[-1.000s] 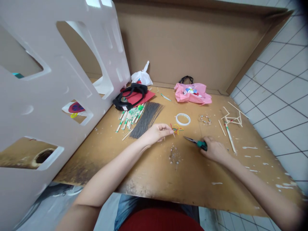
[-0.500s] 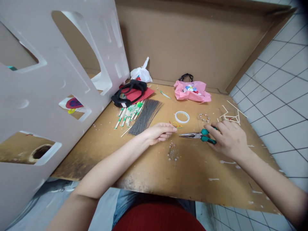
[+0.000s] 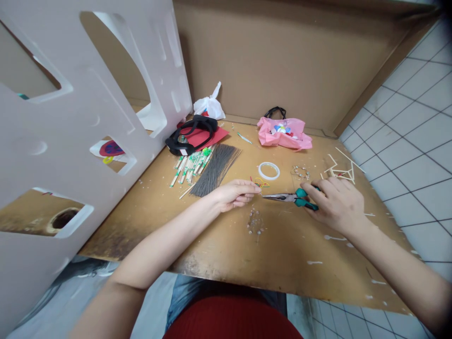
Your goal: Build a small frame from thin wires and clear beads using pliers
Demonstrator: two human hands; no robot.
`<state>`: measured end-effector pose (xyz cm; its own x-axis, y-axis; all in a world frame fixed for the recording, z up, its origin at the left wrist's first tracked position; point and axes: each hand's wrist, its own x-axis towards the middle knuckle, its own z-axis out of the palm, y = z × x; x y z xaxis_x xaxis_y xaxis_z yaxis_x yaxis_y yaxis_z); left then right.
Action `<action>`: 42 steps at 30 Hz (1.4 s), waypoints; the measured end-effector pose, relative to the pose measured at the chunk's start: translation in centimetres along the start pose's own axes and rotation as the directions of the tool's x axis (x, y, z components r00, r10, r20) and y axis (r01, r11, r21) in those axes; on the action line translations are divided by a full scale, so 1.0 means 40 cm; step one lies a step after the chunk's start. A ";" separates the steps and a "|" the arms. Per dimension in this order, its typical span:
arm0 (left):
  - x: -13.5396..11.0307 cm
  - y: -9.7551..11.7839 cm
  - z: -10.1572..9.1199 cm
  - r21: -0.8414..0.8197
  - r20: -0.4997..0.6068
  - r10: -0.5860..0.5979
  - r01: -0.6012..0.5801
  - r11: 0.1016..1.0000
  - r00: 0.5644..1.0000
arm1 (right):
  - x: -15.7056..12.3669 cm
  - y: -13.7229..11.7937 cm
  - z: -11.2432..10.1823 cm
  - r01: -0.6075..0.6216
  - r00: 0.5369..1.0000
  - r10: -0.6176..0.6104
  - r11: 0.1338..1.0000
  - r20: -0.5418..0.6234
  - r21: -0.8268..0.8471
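Observation:
My left hand [image 3: 238, 194] is closed in a pinch, thumb against forefinger; what sits between the fingertips is too small to make out. Coloured thin strands [image 3: 262, 182], red, yellow and green, show just behind those fingertips. My right hand [image 3: 334, 203] grips the green handles of long-nose pliers [image 3: 286, 197], whose narrow tips point left and end just short of the left fingertips. A thin loop with clear beads [image 3: 254, 222] is below the pliers' tips; whether it lies on the table or hangs, I cannot tell.
Behind my hands are a white ring [image 3: 269, 171], a beaded bracelet [image 3: 300, 173], a pink bag [image 3: 285, 133] and a stick frame [image 3: 341, 173]. Grey wires [image 3: 217, 169], wrapped sticks [image 3: 191, 165] and a black headset [image 3: 192, 135] lie left. A white plastic panel [image 3: 116, 108] stands at far left.
The view has shifted slightly. The pliers' tips are a little closer to my left fingertips. Both hands keep their grips.

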<state>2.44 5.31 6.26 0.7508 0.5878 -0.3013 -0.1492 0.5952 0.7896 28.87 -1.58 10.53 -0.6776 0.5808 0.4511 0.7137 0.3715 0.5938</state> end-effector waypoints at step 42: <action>-0.058 0.021 0.003 0.628 0.065 0.259 -0.241 0.740 0.964 | 0.013 0.039 -0.061 -0.245 0.883 0.040 0.890 0.468 0.384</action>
<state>0.66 4.39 7.71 0.7266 0.6852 -0.0511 0.1128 -0.0456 0.9926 29.18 -2.45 13.31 -0.4863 0.8668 0.1099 0.8692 0.4671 0.1622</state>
